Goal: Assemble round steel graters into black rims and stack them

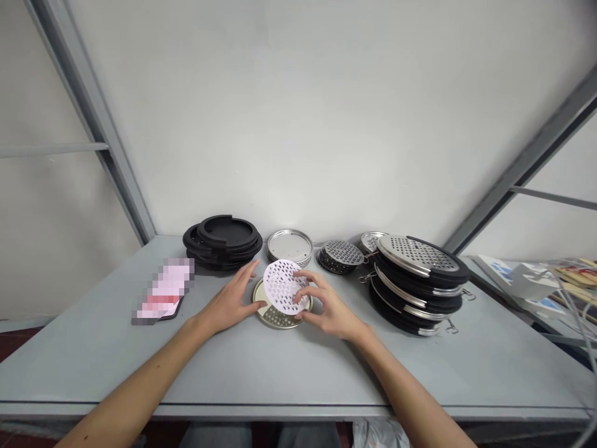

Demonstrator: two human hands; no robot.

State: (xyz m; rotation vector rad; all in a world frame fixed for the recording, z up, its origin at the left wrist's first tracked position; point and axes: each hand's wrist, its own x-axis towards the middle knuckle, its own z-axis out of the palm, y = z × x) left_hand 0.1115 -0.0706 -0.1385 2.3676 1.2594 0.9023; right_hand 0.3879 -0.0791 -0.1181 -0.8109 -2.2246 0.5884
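On the far left of the grey table (261, 373) lies a flat pink thing (164, 291), blurred past telling. Just behind and to the right of it stands a stack of black rings (222, 241), the top one slid a little off the pile.

The person's left hand (231, 303) lies open and flat on the table, fingers spread loosely, the fingertips against the left rim of a round perforated metal disc (275, 320) that rests flat near the middle of the table. A white perforated sheet (282, 287), round like the disc, stands tilted over it, its lower edge down at the metal and its upper edge lifted toward the wall. Behind it sits a low stack of shiny metal plates (290, 247).

The right hand (326, 306) pinches the right edge of the white sheet, thumb and fingers curled around it.

Farther right stand a small pile of black-rimmed perforated discs (341, 255), then a tall leaning stack of black-rimmed metal graters (417, 283) with wire loops. Papers (527, 281) lie at the far right.
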